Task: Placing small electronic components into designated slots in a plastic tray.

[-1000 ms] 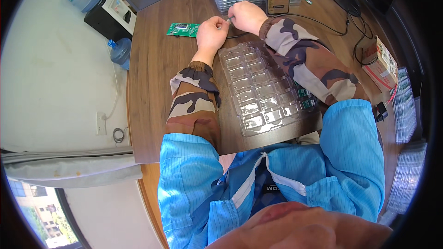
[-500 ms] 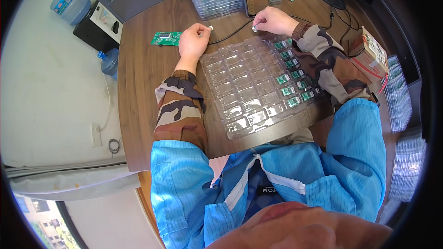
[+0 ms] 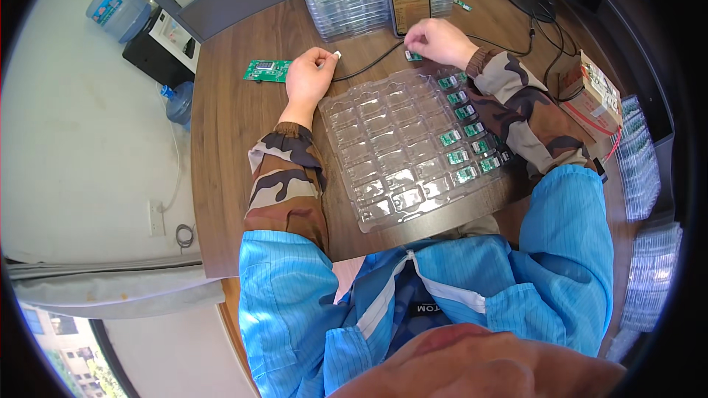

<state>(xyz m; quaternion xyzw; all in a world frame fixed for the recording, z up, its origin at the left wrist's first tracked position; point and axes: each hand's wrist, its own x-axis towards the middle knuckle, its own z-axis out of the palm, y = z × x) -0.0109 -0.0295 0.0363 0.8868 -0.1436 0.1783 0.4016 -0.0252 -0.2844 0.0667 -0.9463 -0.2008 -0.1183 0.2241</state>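
Near the worktop's far left edge lies a green circuit board (image 3: 267,71), just left of the left hand (image 3: 310,77), which pinches a white cable plug (image 3: 337,54). The right hand (image 3: 436,41) pinches a small green module (image 3: 413,57) above the clear tray's (image 3: 383,140) far edge; its fingers hide most of the module.

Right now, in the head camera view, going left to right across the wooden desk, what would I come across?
Green circuit board → left hand, pinching a small white plug → clear plastic tray → right hand → small green modules in the tray's right column → cardboard box.
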